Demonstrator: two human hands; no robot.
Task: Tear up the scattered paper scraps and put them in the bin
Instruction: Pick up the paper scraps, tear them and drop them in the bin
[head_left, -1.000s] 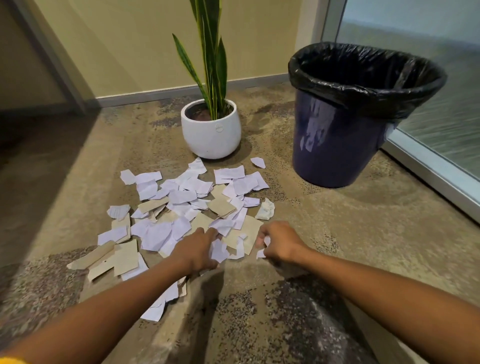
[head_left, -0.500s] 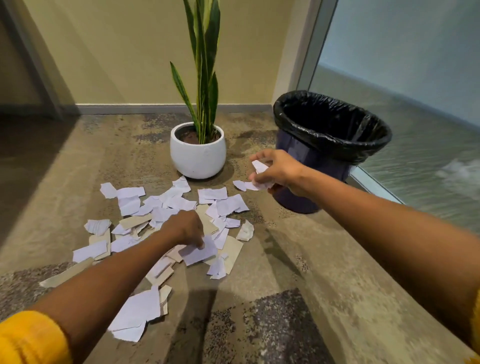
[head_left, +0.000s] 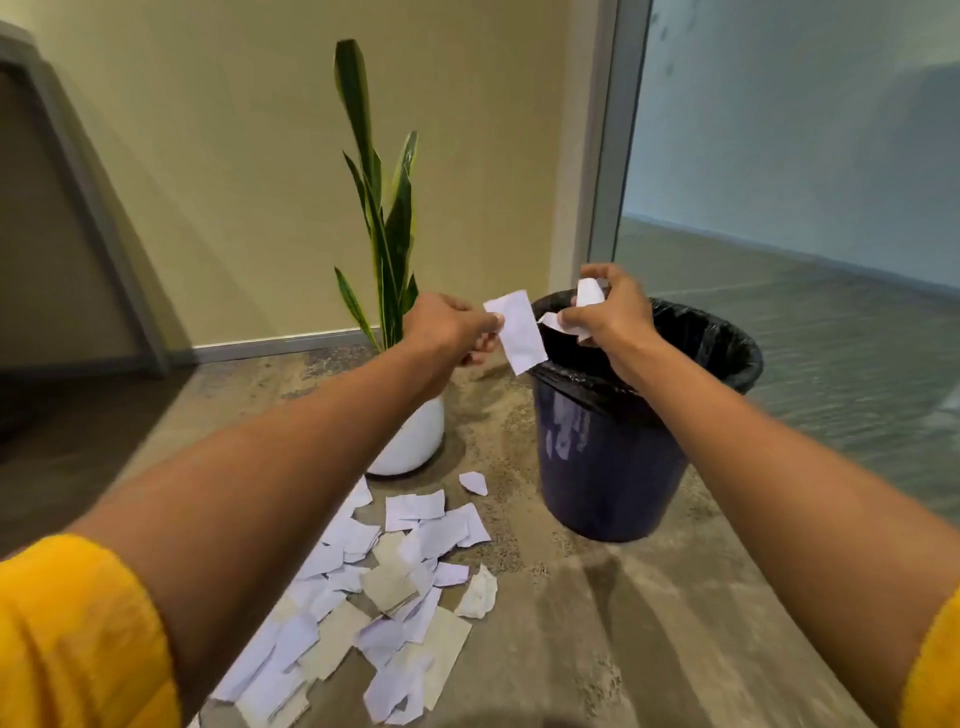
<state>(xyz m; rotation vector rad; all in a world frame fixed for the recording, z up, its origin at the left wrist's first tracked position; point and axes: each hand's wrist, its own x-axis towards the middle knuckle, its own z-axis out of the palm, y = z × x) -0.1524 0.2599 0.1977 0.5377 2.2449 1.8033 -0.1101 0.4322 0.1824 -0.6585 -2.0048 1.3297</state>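
Observation:
Both my hands are raised over the near-left rim of the dark blue bin (head_left: 608, 457), which has a black liner (head_left: 727, 343). My left hand (head_left: 447, 325) pinches a white paper scrap (head_left: 517, 332) that hangs just at the bin's left edge. My right hand (head_left: 610, 312) is closed on smaller white scraps (head_left: 589, 293) above the bin's opening. Several white and beige scraps (head_left: 395, 582) lie scattered on the floor below my left arm, left of the bin. One small scrap (head_left: 474, 482) lies apart, close to the bin's base.
A white pot (head_left: 415, 441) with a tall green plant (head_left: 387, 208) stands against the wall just left of the bin, partly behind my left forearm. A glass partition (head_left: 779, 156) and its grey frame rise behind and right of the bin. The floor is mottled concrete.
Both hands rose from the floor pile to the bin, each carrying paper. The right hand went first; the left followed with a scrap. The camera view tilted up.

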